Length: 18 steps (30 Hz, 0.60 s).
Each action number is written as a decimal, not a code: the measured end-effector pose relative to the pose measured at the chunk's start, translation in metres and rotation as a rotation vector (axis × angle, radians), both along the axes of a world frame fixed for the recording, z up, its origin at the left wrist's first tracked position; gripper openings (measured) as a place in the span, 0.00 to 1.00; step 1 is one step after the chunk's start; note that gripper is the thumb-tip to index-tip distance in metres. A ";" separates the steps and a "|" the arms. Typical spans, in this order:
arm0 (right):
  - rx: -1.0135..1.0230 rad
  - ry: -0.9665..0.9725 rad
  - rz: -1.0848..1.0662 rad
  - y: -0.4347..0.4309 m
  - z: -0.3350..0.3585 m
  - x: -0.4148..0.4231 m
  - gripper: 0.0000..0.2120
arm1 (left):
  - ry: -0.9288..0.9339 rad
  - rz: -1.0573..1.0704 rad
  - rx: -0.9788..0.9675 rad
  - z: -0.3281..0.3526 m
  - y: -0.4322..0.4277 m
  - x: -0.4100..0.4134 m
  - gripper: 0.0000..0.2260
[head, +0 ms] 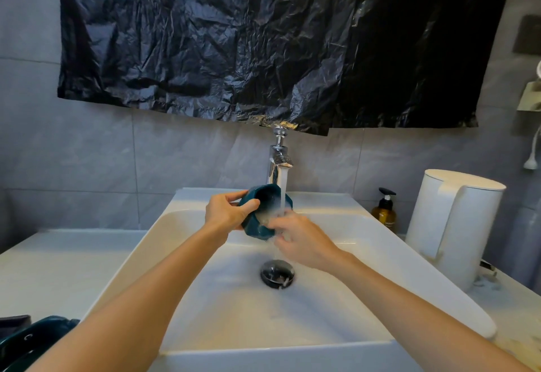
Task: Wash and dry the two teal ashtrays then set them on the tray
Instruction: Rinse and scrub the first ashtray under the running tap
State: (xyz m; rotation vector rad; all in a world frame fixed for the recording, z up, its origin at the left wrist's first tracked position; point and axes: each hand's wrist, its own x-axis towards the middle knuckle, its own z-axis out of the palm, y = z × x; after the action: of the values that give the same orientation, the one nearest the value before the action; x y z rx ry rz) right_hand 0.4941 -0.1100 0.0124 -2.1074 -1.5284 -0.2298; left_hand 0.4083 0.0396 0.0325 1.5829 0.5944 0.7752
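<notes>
- Both forearms reach forward over the white sink (pixel 205 307), meeting under the tap (pixel 279 158) at the back of the basin.
- The left hand (pixel 227 212) is clamped on a teal ashtray (pixel 263 210), thumb over the near rim and fingers wrapped round the outside, holding it tilted on its side with the hollow facing the tap's stream.
- The right hand (pixel 298 238) is just right of and below the ashtray, fingers curled against its lower edge in the running water (pixel 283 193); splash blurs the fingertips, so I cannot tell whether they pinch the rim or only rub it.
- The water falls from the tap past the ashtray toward the dark drain (pixel 277 272), which lies in front of the tap on the basin floor.
- A black plastic sheet (pixel 263 44) hangs on the wall above the tap.
- A tall white container (pixel 456 225) stands right of the sink, with an amber pump bottle (pixel 385 210) between it and the tap.
- A second teal piece (pixel 35 339), partly cut off by the frame, sits at the sink's near left corner.
</notes>
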 end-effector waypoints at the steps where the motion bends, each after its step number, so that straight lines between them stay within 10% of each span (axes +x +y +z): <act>1: 0.080 0.037 -0.045 -0.002 0.003 0.004 0.11 | 0.007 0.003 0.006 -0.001 -0.001 0.000 0.18; 4: 0.347 0.096 -0.186 -0.003 0.007 0.011 0.08 | 0.026 -0.002 0.001 -0.003 -0.004 0.002 0.18; 9: 0.180 0.518 -0.250 0.012 0.009 0.017 0.37 | 0.041 -0.022 -0.005 -0.001 -0.007 0.002 0.18; 18: 0.194 0.255 -0.476 0.026 0.003 0.032 0.07 | 0.120 -0.085 0.059 -0.001 -0.012 0.003 0.17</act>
State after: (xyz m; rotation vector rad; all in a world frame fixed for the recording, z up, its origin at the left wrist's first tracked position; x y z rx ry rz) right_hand 0.5264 -0.0840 0.0153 -2.2123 -0.8126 -0.2527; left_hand 0.4113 0.0274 0.0319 1.7068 0.5916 0.6422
